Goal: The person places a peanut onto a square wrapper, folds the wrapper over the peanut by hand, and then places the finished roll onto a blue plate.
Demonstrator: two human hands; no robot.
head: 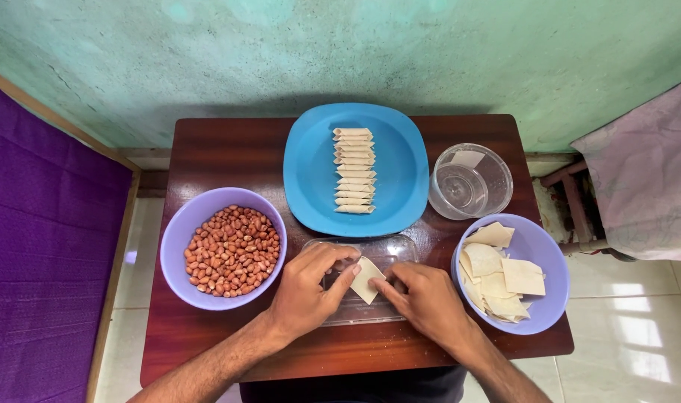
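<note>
My left hand (308, 291) and my right hand (423, 301) meet over a clear rectangular tray (389, 249) at the table's front. Together they pinch a small pale dough square (367, 279), the left fingers on its left edge, the right fingertips on its lower right corner. Behind the tray a blue plate (311, 179) carries a column of several rolled dough pieces (353, 170). A lilac bowl of peanuts (232, 250) stands just left of my left hand. Right of my right hand another lilac bowl (542, 254) holds several flat dough squares (497, 280).
A clear glass bowl (470, 181) with a little water stands at the back right of the small dark wooden table (221, 149). A green wall rises behind. Purple cloth hangs at the left; a draped piece of furniture (647, 172) stands at the right.
</note>
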